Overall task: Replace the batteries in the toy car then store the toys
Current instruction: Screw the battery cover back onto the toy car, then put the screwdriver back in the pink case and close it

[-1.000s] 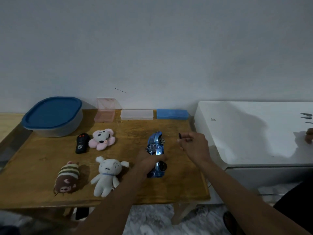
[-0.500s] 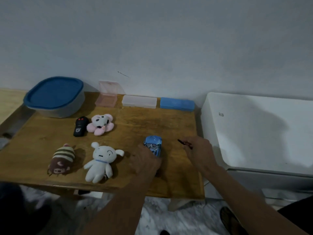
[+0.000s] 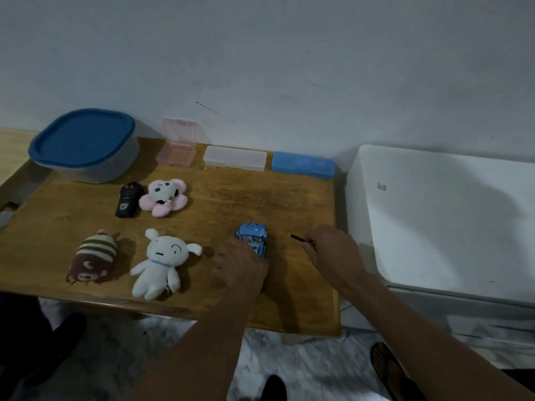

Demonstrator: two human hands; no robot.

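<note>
A shiny blue toy car [image 3: 252,238] lies on the wooden table [image 3: 237,198], right of centre. My left hand [image 3: 241,263] covers its near end and grips it. My right hand [image 3: 335,250] hovers to the right of the car, pinching a thin dark tool [image 3: 299,238] that points left toward the car. A black remote [image 3: 128,199] lies beside a pink plush [image 3: 164,197]. In front of them sit a white plush [image 3: 162,263] and a brown striped plush [image 3: 94,257].
A grey tub with a blue lid [image 3: 84,143] stands at the back left. Along the wall sit an open pink case [image 3: 178,146], a clear case [image 3: 234,157] and a blue case [image 3: 303,164]. A white appliance [image 3: 445,215] adjoins the table's right edge.
The car was held lifted on its side a second ago; it now rests low on the table under my left hand. My right hand dropped lower with the tool. The view tilted downward.
</note>
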